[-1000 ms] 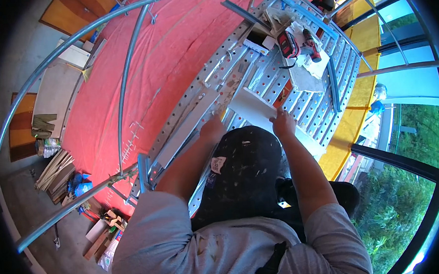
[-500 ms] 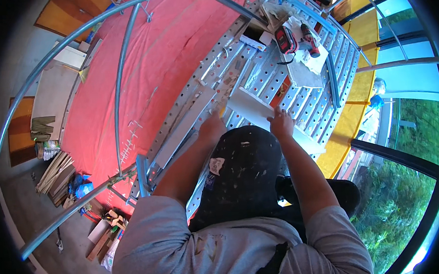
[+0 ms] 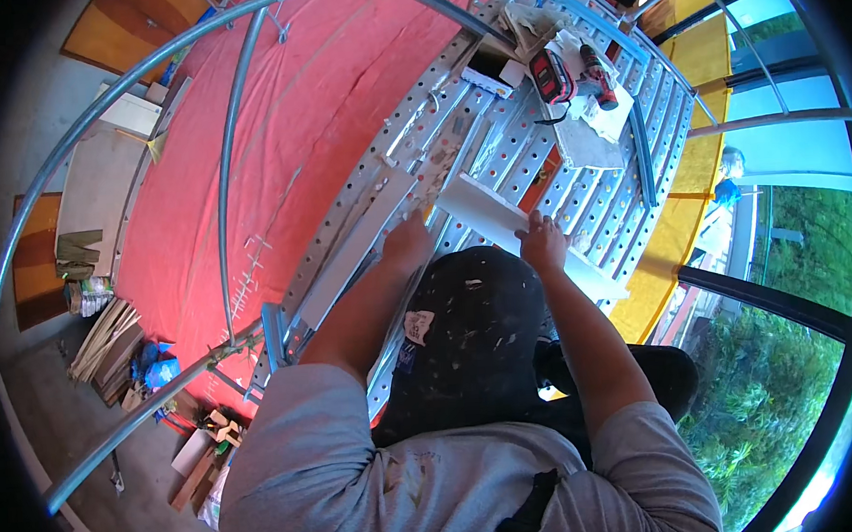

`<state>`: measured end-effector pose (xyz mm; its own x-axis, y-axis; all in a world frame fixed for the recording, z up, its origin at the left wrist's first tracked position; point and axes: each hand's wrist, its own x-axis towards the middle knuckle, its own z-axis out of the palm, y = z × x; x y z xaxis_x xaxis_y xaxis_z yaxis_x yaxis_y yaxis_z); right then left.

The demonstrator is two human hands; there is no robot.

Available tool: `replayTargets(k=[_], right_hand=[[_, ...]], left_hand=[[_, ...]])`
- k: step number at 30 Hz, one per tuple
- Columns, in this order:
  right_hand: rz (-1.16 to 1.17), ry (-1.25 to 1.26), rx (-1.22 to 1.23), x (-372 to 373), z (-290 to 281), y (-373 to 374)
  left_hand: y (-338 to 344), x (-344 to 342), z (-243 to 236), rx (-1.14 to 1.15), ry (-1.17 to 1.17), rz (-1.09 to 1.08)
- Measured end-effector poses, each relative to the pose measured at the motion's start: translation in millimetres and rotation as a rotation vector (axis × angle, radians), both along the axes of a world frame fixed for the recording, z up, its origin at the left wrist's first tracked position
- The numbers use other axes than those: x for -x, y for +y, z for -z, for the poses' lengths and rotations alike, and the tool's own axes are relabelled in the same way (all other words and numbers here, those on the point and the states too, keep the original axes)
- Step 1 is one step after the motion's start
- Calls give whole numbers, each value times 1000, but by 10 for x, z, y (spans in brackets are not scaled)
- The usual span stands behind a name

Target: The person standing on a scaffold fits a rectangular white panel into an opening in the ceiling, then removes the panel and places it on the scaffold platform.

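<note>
A long pale grey strip of board [image 3: 486, 212] lies slantwise across the perforated metal platform [image 3: 626, 219] in front of my knees. My right hand [image 3: 543, 244] is closed over its near edge, fingers bent onto its top. My left hand [image 3: 408, 244] is closed just left of the strip's left end, around a small yellow item [image 3: 428, 211]; only its tip shows, so its kind is unclear. Beside my left forearm, another long pale strip [image 3: 357, 245] rests along the platform's left side.
Farther out on the platform lie a red and black cased tool [image 3: 552, 76], a cordless drill [image 3: 597, 76], a small box [image 3: 487, 83] and metal channel pieces [image 3: 644, 153]. Scaffold tubes [image 3: 230, 151] rise at left before red sheeting [image 3: 177, 212]. Windows [image 3: 800, 227] line the right.
My left hand has shifted slightly left and back, and less of the yellow item shows. My right hand stays on the strip. The view has shifted a little.
</note>
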<state>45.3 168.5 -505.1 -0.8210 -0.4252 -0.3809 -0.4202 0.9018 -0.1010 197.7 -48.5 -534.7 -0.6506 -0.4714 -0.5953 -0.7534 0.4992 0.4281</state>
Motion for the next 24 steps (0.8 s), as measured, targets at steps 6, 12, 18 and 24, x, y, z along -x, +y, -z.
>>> replayTargets(k=[6, 12, 18, 24], right_hand=[[-38, 89, 35, 14, 7, 20], [-25, 69, 51, 22, -29, 8], [-24, 51, 31, 34, -37, -26], [-34, 68, 29, 27, -13, -12]], left_hand=[[12, -5, 26, -16, -8, -73], [90, -98, -95, 0, 55, -94], [107, -67, -109, -51, 50, -101], [77, -41, -185, -44, 30, -49]])
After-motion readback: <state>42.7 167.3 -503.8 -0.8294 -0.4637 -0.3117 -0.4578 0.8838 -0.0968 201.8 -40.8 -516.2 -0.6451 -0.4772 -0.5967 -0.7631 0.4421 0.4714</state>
